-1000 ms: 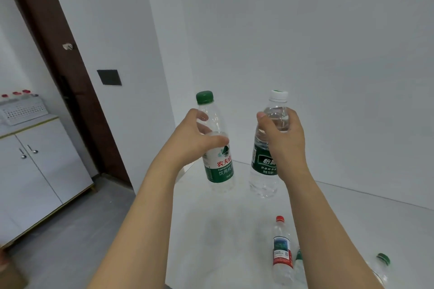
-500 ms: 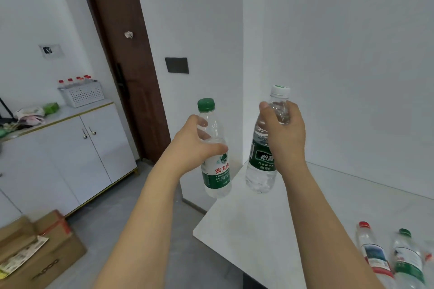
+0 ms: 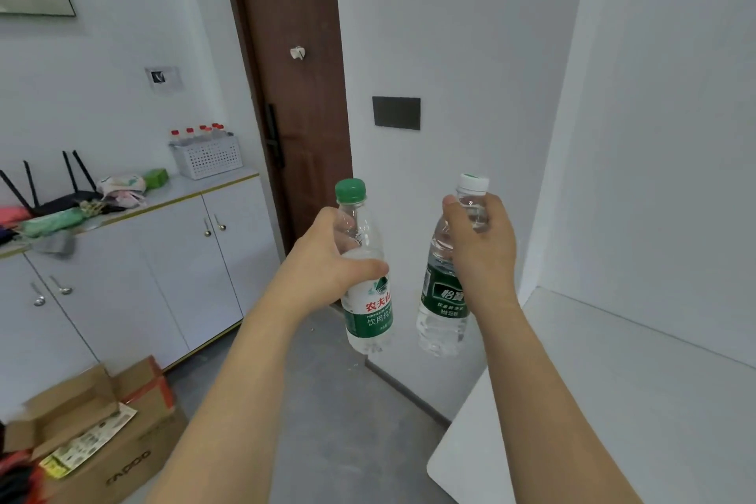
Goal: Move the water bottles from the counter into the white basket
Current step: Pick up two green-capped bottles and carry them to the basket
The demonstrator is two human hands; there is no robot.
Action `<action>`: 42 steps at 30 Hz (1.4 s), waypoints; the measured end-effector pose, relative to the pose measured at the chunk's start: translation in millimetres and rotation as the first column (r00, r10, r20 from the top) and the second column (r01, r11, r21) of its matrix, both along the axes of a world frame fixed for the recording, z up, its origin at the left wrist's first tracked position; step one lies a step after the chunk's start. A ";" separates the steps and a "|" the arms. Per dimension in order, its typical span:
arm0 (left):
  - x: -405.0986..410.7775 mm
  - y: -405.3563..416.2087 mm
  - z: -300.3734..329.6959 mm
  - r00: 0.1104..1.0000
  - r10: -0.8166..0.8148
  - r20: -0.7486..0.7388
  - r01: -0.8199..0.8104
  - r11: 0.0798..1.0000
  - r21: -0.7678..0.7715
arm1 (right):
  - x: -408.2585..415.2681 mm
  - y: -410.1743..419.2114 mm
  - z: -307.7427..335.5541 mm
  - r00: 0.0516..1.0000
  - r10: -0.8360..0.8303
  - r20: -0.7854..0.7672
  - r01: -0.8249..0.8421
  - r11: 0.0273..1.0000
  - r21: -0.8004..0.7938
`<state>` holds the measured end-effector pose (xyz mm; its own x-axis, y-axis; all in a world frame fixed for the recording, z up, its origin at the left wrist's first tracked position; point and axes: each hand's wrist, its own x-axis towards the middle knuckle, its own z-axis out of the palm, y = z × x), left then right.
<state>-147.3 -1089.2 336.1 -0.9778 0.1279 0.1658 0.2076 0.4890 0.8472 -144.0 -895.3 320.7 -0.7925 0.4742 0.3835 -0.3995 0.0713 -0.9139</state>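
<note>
Hallway backdrop; seemingly full bottles (image 3: 368,278) aloft.

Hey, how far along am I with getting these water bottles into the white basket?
Done: several red-capped bottles already stand in the white basket on the cabinet. In hand: your left hand holds a green-capped bottle, your right hand a white-capped bottle. Left: carrying both to the basket.

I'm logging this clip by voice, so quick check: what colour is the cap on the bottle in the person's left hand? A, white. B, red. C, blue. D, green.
D: the left hand grips a clear bottle topped by a green cap, while the white cap sits on the other bottle in the right hand.
</note>
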 end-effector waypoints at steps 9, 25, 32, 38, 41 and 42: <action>-136.3 -91.5 14.8 0.999 0.038 -0.035 -0.040 0.998 -0.051 | -150.0 -108.2 15.6 0.997 0.075 0.004 -0.075 0.997 -0.029; -358.4 -356.1 20.8 0.988 0.140 -0.060 -0.138 0.989 0.046 | -383.2 -343.2 31.0 0.979 0.198 0.046 -0.195 0.979 -0.064; -457.1 -461.2 30.9 0.990 0.134 -0.053 -0.133 0.991 0.031 | -485.3 -449.5 44.0 0.968 0.232 0.093 -0.227 0.972 -0.060; -537.2 -518.0 23.6 0.986 0.157 -0.049 -0.155 0.987 0.049 | -564.4 -509.6 41.6 0.951 0.288 0.112 -0.282 0.957 -0.072; -583.7 -538.6 17.6 0.981 0.185 -0.052 -0.183 0.982 0.045 | -612.6 -535.2 35.2 0.945 0.315 0.086 -0.309 0.948 -0.082; -601.3 -544.8 15.2 0.980 0.193 -0.054 -0.190 0.981 0.045 | -630.8 -542.9 32.5 0.943 0.324 0.080 -0.318 0.944 -0.085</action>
